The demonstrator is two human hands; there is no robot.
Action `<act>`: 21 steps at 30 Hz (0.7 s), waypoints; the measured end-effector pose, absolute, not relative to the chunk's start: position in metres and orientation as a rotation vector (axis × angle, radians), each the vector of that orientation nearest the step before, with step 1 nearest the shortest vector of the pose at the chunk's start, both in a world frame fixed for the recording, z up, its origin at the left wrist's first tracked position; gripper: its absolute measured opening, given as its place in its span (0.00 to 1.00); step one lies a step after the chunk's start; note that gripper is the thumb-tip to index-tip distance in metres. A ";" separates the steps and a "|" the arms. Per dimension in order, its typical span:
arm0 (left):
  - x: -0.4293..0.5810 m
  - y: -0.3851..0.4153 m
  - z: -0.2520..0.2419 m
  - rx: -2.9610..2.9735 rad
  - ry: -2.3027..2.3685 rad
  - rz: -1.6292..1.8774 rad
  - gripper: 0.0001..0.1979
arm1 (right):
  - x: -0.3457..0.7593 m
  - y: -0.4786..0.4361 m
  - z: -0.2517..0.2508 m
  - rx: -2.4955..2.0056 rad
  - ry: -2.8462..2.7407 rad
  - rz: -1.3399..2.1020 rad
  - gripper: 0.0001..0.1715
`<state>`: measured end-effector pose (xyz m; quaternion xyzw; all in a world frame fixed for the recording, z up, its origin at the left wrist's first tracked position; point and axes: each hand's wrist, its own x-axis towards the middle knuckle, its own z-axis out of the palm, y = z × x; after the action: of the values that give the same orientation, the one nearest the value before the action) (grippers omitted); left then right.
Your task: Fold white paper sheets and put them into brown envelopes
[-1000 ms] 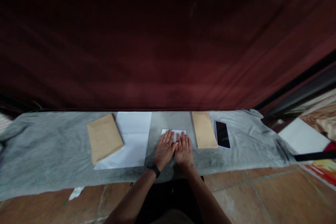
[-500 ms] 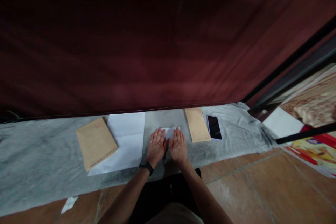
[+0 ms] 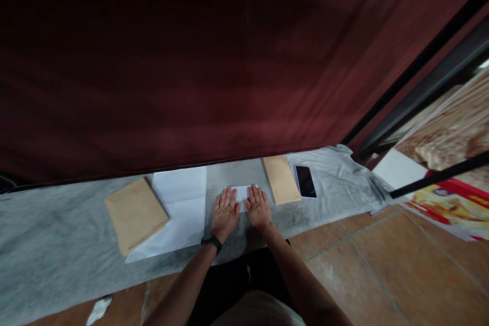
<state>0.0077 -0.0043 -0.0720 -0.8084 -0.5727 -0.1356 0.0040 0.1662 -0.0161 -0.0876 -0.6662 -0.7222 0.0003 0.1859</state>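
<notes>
A small folded sheet of white paper [image 3: 242,194] lies on the grey cloth in front of me. My left hand [image 3: 224,212] rests flat on its left part, fingers stretched forward, with a dark band on the wrist. Flat on the right part of the paper is my right hand [image 3: 259,209], its fingers also straight. Both hands cover the sides of the paper, and its middle shows between them. Left of my hands is a larger sheet of white paper [image 3: 185,209], partly under a stack of brown envelopes [image 3: 135,211].
To the right lie a narrower brown envelope [image 3: 281,179] and a phone [image 3: 305,182] with a dark screen. Grey cloth [image 3: 57,239] covers the long surface. A dark red curtain [image 3: 229,86] hangs behind it. At the far right are a black frame bar [image 3: 439,174] and a printed box [image 3: 451,204].
My hands have moved slightly apart, so more of the small paper shows between them. Both still lie flat. The whole view has tilted and shifted a little.
</notes>
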 end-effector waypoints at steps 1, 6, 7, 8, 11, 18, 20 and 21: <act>0.008 -0.004 -0.072 -2.535 -1.804 -0.431 0.29 | 0.168 -0.017 -0.089 -1.893 -2.011 -0.009 0.31; 0.008 -0.003 -0.072 -2.541 -1.815 -0.453 0.29 | 0.172 -0.022 -0.093 -1.919 -1.960 -0.068 0.32; 0.009 -0.004 -0.072 -2.537 -1.814 -0.454 0.29 | 0.173 -0.023 -0.093 -1.915 -1.960 -0.076 0.32; 0.009 -0.005 -0.071 -2.528 -1.816 -0.453 0.29 | 0.173 -0.023 -0.093 -1.912 -1.962 -0.080 0.33; 0.011 -0.017 -0.069 -2.537 -1.794 -0.449 0.28 | 0.174 -0.024 -0.093 -1.917 -1.966 -0.069 0.33; 0.011 -0.051 -0.058 -2.767 -1.577 -0.432 0.24 | 0.173 -0.024 -0.092 -1.904 -1.966 -0.052 0.33; 0.007 -0.048 -0.055 -2.779 -1.609 -0.376 0.24 | 0.173 -0.025 -0.091 -1.895 -1.958 -0.065 0.33; 0.005 -0.045 -0.053 -2.789 -1.620 -0.326 0.24 | 0.173 -0.025 -0.091 -1.885 -1.956 -0.074 0.33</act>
<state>0.0049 -0.0452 -0.0534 -0.8592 -0.4992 -0.1005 -0.0501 0.1730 -0.0251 -0.0910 -0.6781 -0.7037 -0.0267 0.2103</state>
